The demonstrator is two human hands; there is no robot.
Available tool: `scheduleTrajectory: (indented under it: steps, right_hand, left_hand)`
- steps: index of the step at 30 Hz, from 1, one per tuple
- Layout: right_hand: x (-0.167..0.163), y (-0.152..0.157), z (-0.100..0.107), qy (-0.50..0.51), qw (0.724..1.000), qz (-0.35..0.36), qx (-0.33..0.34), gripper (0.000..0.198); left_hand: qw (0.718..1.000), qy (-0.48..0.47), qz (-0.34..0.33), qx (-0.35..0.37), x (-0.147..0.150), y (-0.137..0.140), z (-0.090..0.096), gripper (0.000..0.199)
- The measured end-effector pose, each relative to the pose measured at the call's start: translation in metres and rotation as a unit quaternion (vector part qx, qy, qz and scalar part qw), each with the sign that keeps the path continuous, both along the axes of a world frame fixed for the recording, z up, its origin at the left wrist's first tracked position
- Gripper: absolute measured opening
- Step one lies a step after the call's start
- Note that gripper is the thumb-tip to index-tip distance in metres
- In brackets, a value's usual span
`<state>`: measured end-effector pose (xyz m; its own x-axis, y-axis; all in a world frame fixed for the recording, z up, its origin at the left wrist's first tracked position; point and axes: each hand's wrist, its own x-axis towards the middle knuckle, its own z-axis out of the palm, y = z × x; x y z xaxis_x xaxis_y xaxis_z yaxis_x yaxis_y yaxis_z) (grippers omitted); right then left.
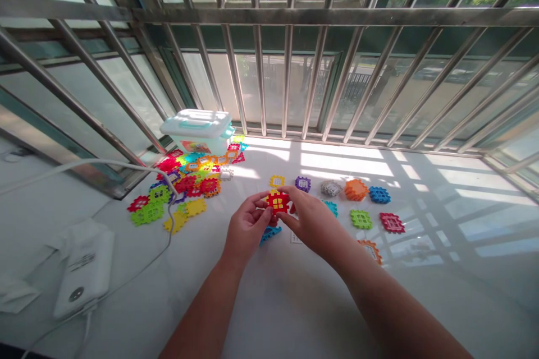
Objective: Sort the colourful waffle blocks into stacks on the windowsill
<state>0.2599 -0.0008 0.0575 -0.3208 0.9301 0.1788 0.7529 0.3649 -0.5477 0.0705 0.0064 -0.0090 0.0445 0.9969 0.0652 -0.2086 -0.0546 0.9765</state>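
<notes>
Between my two hands is a red interlocking toy tile (278, 202) with a window cut-out and toothed edges; yellow shows through the openings. My left hand (248, 221) pinches its left edge with the thumb in front. On its right side, my right hand (314, 219) grips it between thumb and fingers. Below the hands lies a blue tile (270, 234), partly covered by my left hand. A yellow tile (277, 181) and a purple tile (302, 183) rest just beyond. My right hand and forearm hide parts of a cyan tile (331, 208) and an orange tile (371, 251).
Orange (356, 189), blue (379, 194), green (361, 219) and red (392, 222) tiles lie to the right. A mixed tile pile (193, 179) sits left, before a lidded plastic box (197, 129). A white cable (169, 224) runs near a white power strip (85, 272). Metal bars (288, 73) stand behind.
</notes>
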Motion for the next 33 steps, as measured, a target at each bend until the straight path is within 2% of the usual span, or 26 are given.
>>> scheduleTrajectory:
  steps: [4, 9, 17, 25, 27, 29, 31, 33]
  right_hand:
    - [-0.001, 0.001, 0.004, -0.015, 1.0, -0.01, -0.014, 0.047]
    - [-0.004, 0.0, 0.002, -0.052, 0.998, -0.019, 0.006, 0.053]
    - [-0.003, -0.008, 0.008, -0.041, 0.999, 0.0, 0.011, 0.064]
    - [-0.001, -0.009, 0.022, -0.032, 0.998, -0.046, 0.008, 0.055]
    - [0.016, -0.008, 0.034, -0.051, 0.996, -0.07, 0.015, 0.056]
    - [0.047, -0.006, 0.048, -0.097, 0.988, -0.12, 0.023, 0.055]
    - [0.09, -0.006, 0.059, -0.164, 0.967, -0.197, 0.01, 0.055]
    - [0.138, -0.006, 0.062, -0.241, 0.929, -0.279, -0.027, 0.059]
  left_hand:
    - [1.0, 0.005, 0.006, -0.013, -0.001, -0.001, 0.003, 0.052]
    - [0.999, 0.011, 0.031, -0.043, 0.009, -0.003, 0.006, 0.053]
    - [0.998, -0.034, 0.017, -0.044, 0.013, -0.003, 0.01, 0.052]
    - [0.999, -0.017, -0.026, -0.033, 0.01, -0.006, 0.015, 0.052]
    - [1.0, -0.006, -0.012, -0.018, 0.009, -0.006, 0.016, 0.049]
    - [1.0, 0.002, 0.016, -0.006, 0.005, -0.004, 0.015, 0.043]
    - [0.999, 0.001, 0.046, 0.0, 0.0, 0.0, 0.013, 0.038]
    - [0.997, -0.008, 0.071, 0.004, -0.007, 0.004, 0.01, 0.032]
